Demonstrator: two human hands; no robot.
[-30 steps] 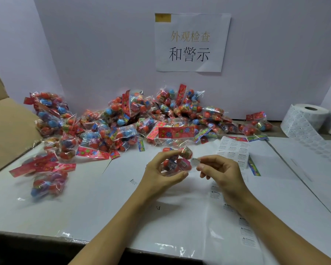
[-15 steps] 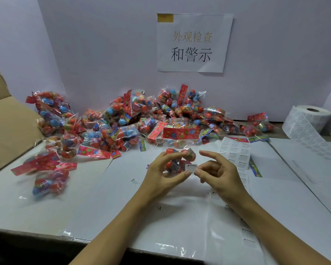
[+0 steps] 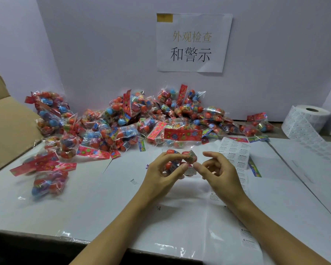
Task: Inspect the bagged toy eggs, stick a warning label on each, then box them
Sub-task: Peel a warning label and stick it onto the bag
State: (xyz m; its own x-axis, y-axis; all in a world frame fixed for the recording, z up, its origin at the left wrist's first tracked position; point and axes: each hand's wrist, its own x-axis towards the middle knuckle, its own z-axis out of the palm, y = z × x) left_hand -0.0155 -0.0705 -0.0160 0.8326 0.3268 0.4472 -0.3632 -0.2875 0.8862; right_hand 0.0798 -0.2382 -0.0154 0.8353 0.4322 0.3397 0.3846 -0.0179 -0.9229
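My left hand grips a clear bag of red toy eggs just above the table, thumb and fingers curled round it. A small white warning label sits on the bag's near side. My right hand is beside it. Its thumb tip presses at the label's edge while the other fingers curl loosely away and hold nothing. Behind my hands lies a big pile of bagged eggs along the wall.
A sheet of warning labels lies right of my hands, and a label roll stands far right. An open cardboard box is at the left. Several bags lie near it. White paper covers the table.
My right hand brought the label from between its fingertips onto the bag and let go of it. Its thumb now presses it down. The left hand has kept hold of the bag.
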